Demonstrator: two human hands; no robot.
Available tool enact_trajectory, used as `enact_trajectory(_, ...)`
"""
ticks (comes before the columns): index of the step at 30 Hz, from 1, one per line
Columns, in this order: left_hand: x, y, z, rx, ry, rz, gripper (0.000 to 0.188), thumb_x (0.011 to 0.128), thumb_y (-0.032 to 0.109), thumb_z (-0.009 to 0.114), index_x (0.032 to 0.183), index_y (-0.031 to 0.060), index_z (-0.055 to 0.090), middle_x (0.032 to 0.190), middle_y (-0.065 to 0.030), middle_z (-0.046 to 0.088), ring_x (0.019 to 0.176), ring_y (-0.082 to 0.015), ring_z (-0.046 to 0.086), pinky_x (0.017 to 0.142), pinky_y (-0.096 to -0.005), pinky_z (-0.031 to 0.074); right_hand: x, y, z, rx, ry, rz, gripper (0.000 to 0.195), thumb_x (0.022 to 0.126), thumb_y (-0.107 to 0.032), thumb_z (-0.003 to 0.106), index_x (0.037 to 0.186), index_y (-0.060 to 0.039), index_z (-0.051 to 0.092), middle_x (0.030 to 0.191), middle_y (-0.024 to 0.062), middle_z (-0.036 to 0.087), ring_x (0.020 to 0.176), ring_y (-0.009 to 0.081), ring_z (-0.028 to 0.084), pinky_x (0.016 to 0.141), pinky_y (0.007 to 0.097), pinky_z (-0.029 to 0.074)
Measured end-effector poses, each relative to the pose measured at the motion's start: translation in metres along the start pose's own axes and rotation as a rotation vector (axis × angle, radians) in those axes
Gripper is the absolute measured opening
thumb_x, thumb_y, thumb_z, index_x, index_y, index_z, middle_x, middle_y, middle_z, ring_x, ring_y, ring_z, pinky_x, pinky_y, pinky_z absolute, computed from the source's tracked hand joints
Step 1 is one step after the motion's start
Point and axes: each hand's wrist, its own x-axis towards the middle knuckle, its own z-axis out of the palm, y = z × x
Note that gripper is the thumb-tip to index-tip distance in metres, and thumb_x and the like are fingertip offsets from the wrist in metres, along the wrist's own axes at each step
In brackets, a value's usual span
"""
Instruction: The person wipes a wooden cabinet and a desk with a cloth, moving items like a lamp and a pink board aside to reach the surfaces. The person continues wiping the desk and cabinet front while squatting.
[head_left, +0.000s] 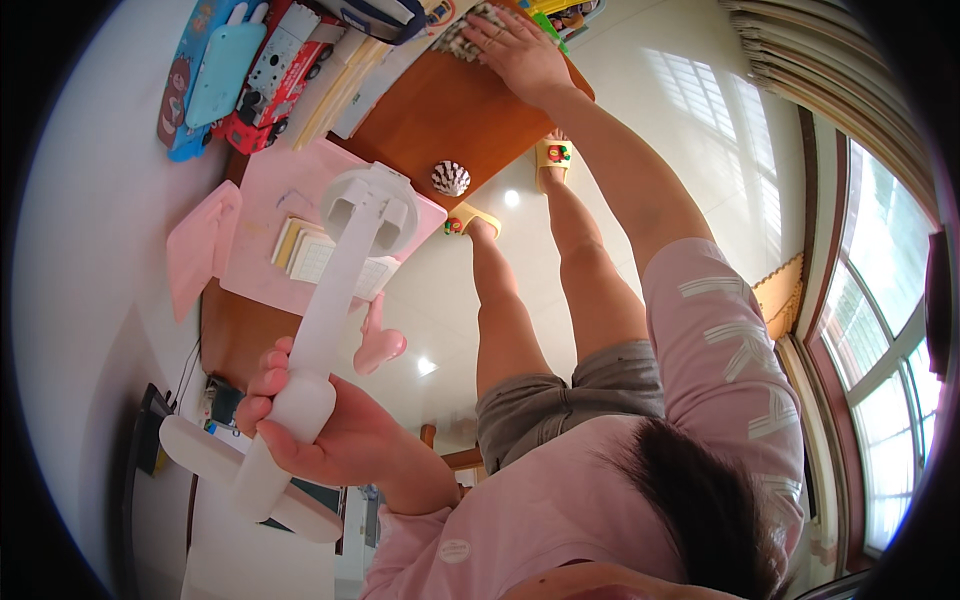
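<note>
My left hand (322, 439) is wrapped around the upper stem of a white desk lamp (330, 300), just below its winged head. The lamp's round base (371, 210) is over a pink desktop (251, 262); whether it rests there I cannot tell. Beneath the stem lie several notebooks (307, 251), partly hidden by it. My right hand (521, 56) reaches far forward and lies on a grey-and-white fluffy cloth (457, 37), fingers spread over it. The cloth is on a brown wooden tabletop (435, 105). A black-and-white striped shell (451, 178) sits near that tabletop's edge.
A red toy truck (277, 82), a light-blue tablet-shaped thing (225, 71) and several upright books (341, 86) line the wall side. A pink panel (202, 251) stands at the pink desktop's left edge. Below its front edge hangs a pink part (379, 349). Windows (870, 337) are at right.
</note>
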Motion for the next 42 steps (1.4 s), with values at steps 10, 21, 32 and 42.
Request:
enact_trajectory(10, -0.011, -0.013, 0.012, 0.125, -0.04, 0.036, 0.018, 0.09, 0.025, 0.037, 0.09, 0.0093, 0.046, 0.086, -0.0033, 0.054, 0.09, -0.022, 0.052, 0.088, -0.0401, 0.041, -0.025, -0.016, -0.006, 0.133, 0.22, 0.562, 0.043, 0.088, -0.022, 0.049, 0.131, -0.0167, 0.042, 0.139, 0.002, 0.036, 0.128, 0.0272, 0.031, 0.103, 0.0399, 0.028)
enact_trajectory(21, -0.007, -0.059, 0.078, 0.155, -0.199, 0.2, 0.018, 0.088, 0.019, 0.04, 0.092, 0.0016, 0.044, 0.088, -0.0167, 0.059, 0.083, -0.0255, 0.056, 0.072, -0.0361, 0.048, -0.113, -0.044, 0.001, 0.069, 0.101, 0.397, 0.045, 0.084, -0.009, 0.05, 0.128, -0.0155, 0.047, 0.136, 0.002, 0.041, 0.129, 0.0268, 0.032, 0.104, 0.0422, 0.028)
enact_trajectory(32, -0.017, -0.099, 0.181, -0.012, -0.157, 0.193, 0.018, 0.087, 0.015, 0.052, 0.09, -0.0013, 0.046, 0.084, -0.015, 0.062, 0.077, -0.019, 0.057, 0.071, -0.0299, 0.048, -0.132, -0.057, -0.006, 0.183, -0.076, 0.301, 0.052, 0.079, -0.007, 0.051, 0.13, -0.0134, 0.044, 0.139, 0.0013, 0.037, 0.133, 0.0239, 0.024, 0.108, 0.0401, 0.023)
enact_trajectory(42, -0.016, -0.135, 0.203, 0.002, -0.205, 0.122, 0.017, 0.088, 0.016, 0.052, 0.094, 0.0, 0.047, 0.09, -0.0117, 0.062, 0.081, -0.0163, 0.056, 0.074, -0.0276, 0.047, -0.13, -0.056, -0.009, 0.256, -0.09, 0.301, 0.054, 0.079, -0.006, 0.05, 0.132, -0.0135, 0.041, 0.14, -0.0001, 0.035, 0.134, 0.0226, 0.024, 0.109, 0.0397, 0.024)
